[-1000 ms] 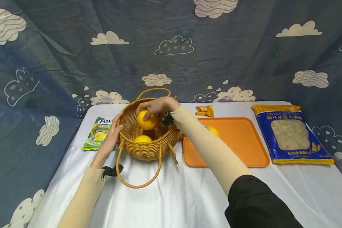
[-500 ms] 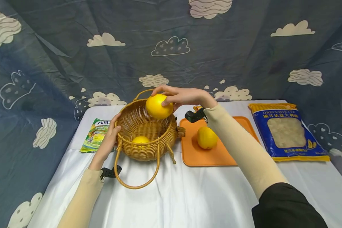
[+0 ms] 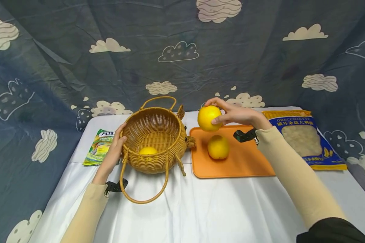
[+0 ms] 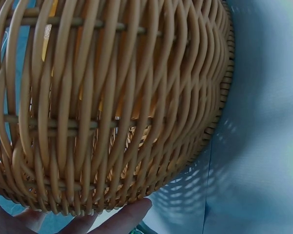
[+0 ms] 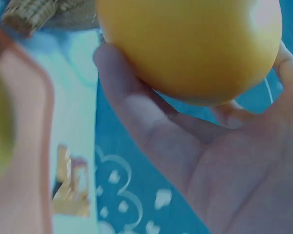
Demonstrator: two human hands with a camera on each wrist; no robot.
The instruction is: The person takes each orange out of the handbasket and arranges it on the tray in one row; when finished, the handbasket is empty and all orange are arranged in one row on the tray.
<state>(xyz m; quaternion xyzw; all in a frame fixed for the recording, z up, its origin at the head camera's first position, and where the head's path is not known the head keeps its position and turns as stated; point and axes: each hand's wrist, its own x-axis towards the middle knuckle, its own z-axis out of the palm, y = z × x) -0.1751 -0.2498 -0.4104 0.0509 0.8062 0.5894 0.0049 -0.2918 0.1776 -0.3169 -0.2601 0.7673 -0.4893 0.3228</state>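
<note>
A brown wicker basket (image 3: 152, 165) with two looped handles stands left of centre, one orange (image 3: 147, 150) lying inside it. My left hand (image 3: 112, 153) holds the basket's left side, thumb near the rim. In the left wrist view, the fingertips (image 4: 136, 209) touch the outer weave. My right hand (image 3: 235, 114) grips another orange (image 3: 209, 118) between thumb and fingers, raised over the orange tray's (image 3: 243, 167) back left corner. Close up, this held orange (image 5: 190, 48) partly hides the fingers around it. A further orange (image 3: 218, 147) rests on the tray below.
A green packet (image 3: 99, 148) lies behind my left forearm. At the right, a blue and yellow pasta bag (image 3: 304, 135) lies partly behind my right arm. The right wrist view shows a small gold-wrapped snack (image 5: 72, 183) beside the tray. A patterned cloth hangs behind the table.
My right hand has lifted the orange out of the basket and carried it right, over the tray. My left hand stays at the basket's left side.
</note>
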